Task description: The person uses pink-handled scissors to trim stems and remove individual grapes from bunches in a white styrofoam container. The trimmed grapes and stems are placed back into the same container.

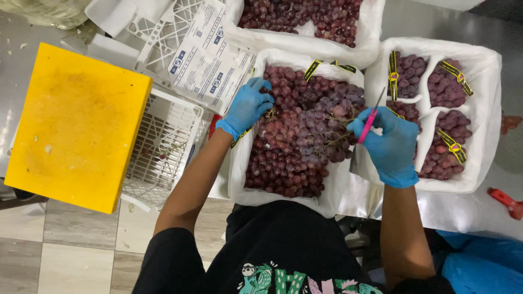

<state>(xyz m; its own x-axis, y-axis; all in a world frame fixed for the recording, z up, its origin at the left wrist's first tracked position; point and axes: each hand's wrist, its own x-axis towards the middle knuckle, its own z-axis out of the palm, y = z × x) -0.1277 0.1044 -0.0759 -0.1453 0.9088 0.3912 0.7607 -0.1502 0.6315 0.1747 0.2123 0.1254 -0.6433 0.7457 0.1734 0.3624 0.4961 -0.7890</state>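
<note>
between the two gloved hands lies a white-lined box of red grapes [294,147], heaped loose, seen from above by the person working over it. left hand [248,106], in a blue glove, rests on the near-left edge of the heap, its fingers curled down onto the fruit and a bit of bare stem; whether it pinches the stem or only presses on it cannot be told. right hand [389,144], also in a blue glove, sits at the right edge of the same box, closed around pink-handled scissors [369,122]. the handle runs up out of the fist and the thin blades point away from the person; blade tips are too small to tell whether parted or closed. a branching stem [338,128] with some paler purple grapes lies just left of the right hand, touching its fingertips.

right of the right hand, touching its back, stands a second white box [436,117] split into sections, each holding a grape bunch with a yellow-and-black band. beyond both hands lies a third box [305,22] of red grapes. left of the left hand lie printed white sheets [210,57], a white plastic crate [163,147], and, well apart, a yellow board [76,125]. a small red object [506,202] lies far right on the metal table [463,212].
</note>
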